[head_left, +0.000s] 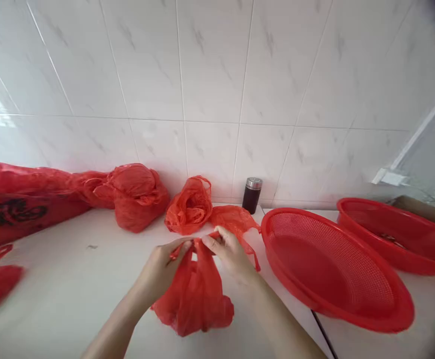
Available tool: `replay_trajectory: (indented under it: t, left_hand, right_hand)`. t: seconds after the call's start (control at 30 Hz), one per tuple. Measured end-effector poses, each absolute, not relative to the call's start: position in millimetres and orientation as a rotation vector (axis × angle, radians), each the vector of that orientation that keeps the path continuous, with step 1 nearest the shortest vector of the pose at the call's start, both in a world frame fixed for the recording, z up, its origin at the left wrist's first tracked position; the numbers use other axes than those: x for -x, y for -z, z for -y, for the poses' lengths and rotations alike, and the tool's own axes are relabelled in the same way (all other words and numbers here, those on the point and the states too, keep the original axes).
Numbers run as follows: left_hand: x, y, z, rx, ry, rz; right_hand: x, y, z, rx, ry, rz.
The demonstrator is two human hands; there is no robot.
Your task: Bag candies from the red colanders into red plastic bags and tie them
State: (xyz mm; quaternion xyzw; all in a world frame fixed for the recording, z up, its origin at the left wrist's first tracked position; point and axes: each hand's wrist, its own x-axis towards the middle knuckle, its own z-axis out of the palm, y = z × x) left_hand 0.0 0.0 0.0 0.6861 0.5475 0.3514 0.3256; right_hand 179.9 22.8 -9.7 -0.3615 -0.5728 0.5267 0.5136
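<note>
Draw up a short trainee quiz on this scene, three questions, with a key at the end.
1. Short answer: what are the left hand and the right hand both gripping?
2. True or false: the dark flask with the silver lid stands upright.
3. Multiple choice: seen from the person's place, where does the nearer red basket lie relative to the two hands?
A) To the left
B) To the right
C) Directly between them

Key:
1. The gathered top of a red plastic bag.
2. True.
3. B.
</note>
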Motion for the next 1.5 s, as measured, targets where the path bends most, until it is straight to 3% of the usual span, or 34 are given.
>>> replay_trajectory:
  t: [0.2, 0.53, 0.73, 1.3, 1.5]
  left_hand:
    - [59, 55, 33, -1.519, -1.049, -1.632]
    - [22, 81, 5, -1.597, -1.348, -1.748]
    - [6, 111, -31, -1.69, -1.09, -1.886]
    - [26, 120, -90, -1.729, -0.619, -2.136]
    - [24, 122, -104, -1.815, -0.461, -2.191]
  right_hand:
    - [-204, 69, -60, 1.05, -1.308, 1.056]
    - [-159, 98, -46, 1.141, -0.918, 1.592]
    - [-148, 121, -49, 1.243, -0.709, 1.633]
    - [-173, 123, -94, 1.558, -0.685, 1.856]
    - [-160, 132, -108, 1.716, -0.484, 1.972]
